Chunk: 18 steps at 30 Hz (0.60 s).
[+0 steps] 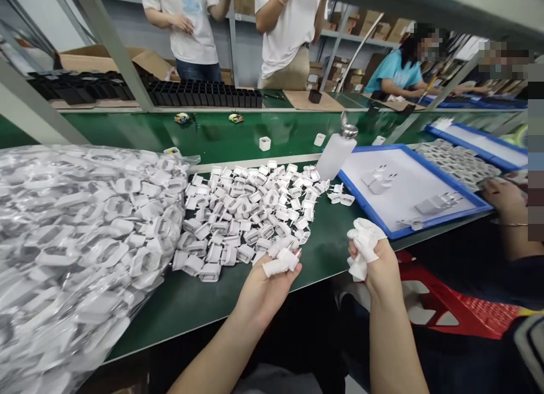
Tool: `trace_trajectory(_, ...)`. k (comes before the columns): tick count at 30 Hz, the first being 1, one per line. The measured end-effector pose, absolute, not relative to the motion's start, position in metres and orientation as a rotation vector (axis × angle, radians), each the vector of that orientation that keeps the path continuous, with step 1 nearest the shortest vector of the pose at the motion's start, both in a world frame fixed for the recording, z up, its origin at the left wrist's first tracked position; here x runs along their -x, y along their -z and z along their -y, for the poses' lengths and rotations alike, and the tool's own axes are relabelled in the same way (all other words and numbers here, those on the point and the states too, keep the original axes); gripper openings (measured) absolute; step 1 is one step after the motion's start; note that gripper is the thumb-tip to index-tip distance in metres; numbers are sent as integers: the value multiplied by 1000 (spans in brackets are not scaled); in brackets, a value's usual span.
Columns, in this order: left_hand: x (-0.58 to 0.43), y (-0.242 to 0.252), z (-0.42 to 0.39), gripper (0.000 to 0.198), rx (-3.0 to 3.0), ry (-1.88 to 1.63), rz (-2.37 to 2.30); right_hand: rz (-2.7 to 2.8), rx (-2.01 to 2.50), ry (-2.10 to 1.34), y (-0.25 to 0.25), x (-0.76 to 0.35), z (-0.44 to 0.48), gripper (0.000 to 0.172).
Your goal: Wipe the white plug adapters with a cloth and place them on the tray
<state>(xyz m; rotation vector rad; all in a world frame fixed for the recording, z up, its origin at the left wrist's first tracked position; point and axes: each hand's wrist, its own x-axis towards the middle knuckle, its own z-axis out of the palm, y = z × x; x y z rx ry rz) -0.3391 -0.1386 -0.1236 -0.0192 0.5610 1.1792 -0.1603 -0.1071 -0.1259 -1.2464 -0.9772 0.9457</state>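
My left hand (266, 289) is palm up at the near edge of the pile of white plastic plug housings (242, 207). White wrappings (281, 262) cover some of its curled fingers, and what lies between them is hidden. To the right, in front of the blue-rimmed tray (393, 233), my right hand (382, 266) is closed around a crumpled white cloth (366, 241). White plug pieces with pins (382, 179) lie in that tray. Behind the pile stands a translucent pump bottle (335, 156) with a metal top.
A big clear bag of white housings (85, 229) fills the left side. Black boxes (204, 93) line the far side of the green bench. Metal posts (119, 48) cross the view. At right are a co-worker's hand (505, 201) and a red stool (459, 309). Other people stand or sit opposite.
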Motion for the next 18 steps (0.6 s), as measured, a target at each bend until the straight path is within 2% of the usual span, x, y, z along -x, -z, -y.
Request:
trace_trajectory(8,339,130,142,15,-209,-1231,-588,1166,1147,-1035,141,200,133,15)
trace_trajectory(14,332,136,144,21,-340,-1339,-583,1233,1253,-765,147,225,143,12)
trace_trajectory(18,334,142,149,29,-504,-1350,-524,1351,1200,-790,145,235,151,18)
